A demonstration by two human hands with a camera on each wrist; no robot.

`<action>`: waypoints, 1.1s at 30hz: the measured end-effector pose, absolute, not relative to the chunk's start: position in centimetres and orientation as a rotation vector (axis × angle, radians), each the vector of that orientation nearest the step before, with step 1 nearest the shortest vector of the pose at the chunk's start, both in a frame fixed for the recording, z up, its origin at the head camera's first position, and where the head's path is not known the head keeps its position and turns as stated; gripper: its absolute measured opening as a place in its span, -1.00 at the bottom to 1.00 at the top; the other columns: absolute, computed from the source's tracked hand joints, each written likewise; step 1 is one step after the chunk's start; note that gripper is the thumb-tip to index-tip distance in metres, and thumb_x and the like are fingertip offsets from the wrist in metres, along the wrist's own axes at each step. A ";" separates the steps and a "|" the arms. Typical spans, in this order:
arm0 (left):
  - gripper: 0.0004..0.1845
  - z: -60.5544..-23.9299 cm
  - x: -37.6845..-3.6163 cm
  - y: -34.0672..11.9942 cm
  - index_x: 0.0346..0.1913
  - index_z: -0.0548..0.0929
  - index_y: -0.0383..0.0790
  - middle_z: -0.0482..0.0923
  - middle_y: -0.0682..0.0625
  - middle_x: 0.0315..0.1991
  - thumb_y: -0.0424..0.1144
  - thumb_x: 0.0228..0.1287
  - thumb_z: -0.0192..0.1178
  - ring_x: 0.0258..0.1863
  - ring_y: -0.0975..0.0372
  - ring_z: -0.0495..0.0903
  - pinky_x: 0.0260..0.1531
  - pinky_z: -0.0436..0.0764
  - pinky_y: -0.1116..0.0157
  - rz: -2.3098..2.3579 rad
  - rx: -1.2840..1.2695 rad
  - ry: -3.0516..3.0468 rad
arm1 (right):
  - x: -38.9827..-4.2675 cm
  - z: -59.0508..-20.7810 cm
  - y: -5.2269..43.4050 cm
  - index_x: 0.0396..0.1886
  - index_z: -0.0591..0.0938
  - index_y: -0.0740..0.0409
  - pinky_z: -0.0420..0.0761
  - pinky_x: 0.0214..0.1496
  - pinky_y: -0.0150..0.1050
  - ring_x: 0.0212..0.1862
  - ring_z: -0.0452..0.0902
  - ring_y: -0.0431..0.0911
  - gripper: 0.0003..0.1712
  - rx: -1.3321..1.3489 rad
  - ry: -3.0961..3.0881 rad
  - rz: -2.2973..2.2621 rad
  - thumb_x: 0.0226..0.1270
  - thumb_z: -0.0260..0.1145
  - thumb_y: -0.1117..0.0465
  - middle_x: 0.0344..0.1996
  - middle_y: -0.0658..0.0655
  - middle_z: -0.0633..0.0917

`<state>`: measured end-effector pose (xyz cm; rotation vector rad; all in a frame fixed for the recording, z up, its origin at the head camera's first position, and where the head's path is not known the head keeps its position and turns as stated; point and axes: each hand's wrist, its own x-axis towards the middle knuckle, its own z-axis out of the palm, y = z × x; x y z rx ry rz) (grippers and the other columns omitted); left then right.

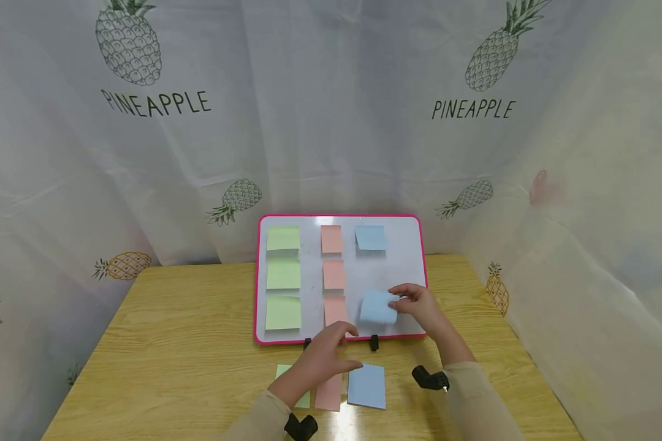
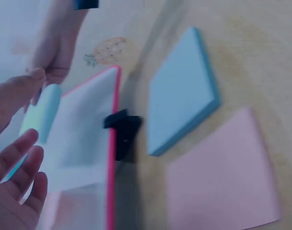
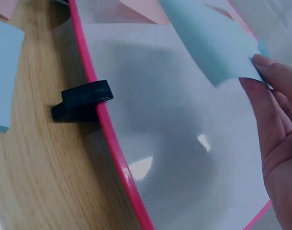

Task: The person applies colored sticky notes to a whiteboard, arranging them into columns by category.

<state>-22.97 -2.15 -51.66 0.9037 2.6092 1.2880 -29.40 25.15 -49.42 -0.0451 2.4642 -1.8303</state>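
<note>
Three paper pads lie flat on the wood-grain table (image 1: 171, 343): green, pink pad (image 1: 328, 392) and blue pad (image 1: 366, 386), thick and square. My right hand (image 1: 422, 306) pinches a curled blue note (image 1: 378, 307) against the glossy pink-framed whiteboard (image 1: 403, 257), lower right. My left hand (image 1: 331, 354) hovers over the board's bottom edge, fingers relaxed and apart, holding nothing.

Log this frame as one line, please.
right hand: pinches blue note at whiteboard | left hand: open, above pink pad | blue pad: on table
</note>
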 end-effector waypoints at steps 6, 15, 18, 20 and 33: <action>-0.57 -48.7 -25.6 -1.9 0.07 0.53 -0.14 0.53 0.04 0.01 -0.10 0.20 0.39 -0.15 0.18 0.51 -0.14 0.53 0.27 1.213 0.985 2.772 | -30.4 -48.8 25.0 -0.12 0.68 0.33 0.64 -0.21 -0.28 -0.34 0.62 -0.07 -0.71 -0.054 2.471 -1.971 0.18 0.46 0.30 -0.39 0.10 0.67; -0.63 -46.4 -30.0 -2.0 0.03 0.59 -0.21 0.57 -0.03 0.01 -0.15 0.22 0.37 0.00 0.13 0.50 0.03 0.50 0.17 0.936 1.068 3.002 | -31.3 -47.5 24.7 -0.02 0.68 0.28 0.46 -0.45 -0.38 -0.48 0.43 -0.17 -0.67 0.027 2.501 -2.032 0.29 0.39 0.18 -0.34 0.08 0.73; -0.64 -45.9 -30.9 -2.0 0.04 0.59 -0.20 0.56 -0.03 0.02 -0.16 0.24 0.35 0.03 0.12 0.49 0.06 0.49 0.17 0.869 1.049 3.032 | -31.5 -47.1 24.9 0.03 0.64 0.31 0.53 -0.45 -0.37 -0.55 0.48 -0.13 -0.63 0.012 2.458 -2.092 0.30 0.38 0.21 -0.33 0.21 0.72; -0.65 -45.7 -31.5 -1.9 0.04 0.57 -0.18 0.55 -0.03 0.03 -0.15 0.26 0.34 0.05 0.12 0.48 0.07 0.48 0.17 0.819 1.048 3.047 | -31.7 -46.9 25.0 0.03 0.62 0.35 0.61 -0.39 -0.32 -0.54 0.57 -0.11 -0.61 -0.003 2.444 -2.120 0.29 0.39 0.21 -0.32 0.24 0.73; -0.65 -47.2 -33.5 -1.0 0.08 0.55 -0.13 0.51 0.02 0.09 -0.10 0.29 0.28 0.18 0.13 0.40 0.17 0.41 0.16 0.676 1.062 3.071 | -31.6 -48.2 25.0 -0.16 0.71 0.33 0.58 0.02 -0.31 -0.13 0.68 -0.07 -0.67 -0.105 2.396 -2.228 0.23 0.43 0.13 -0.20 0.11 0.74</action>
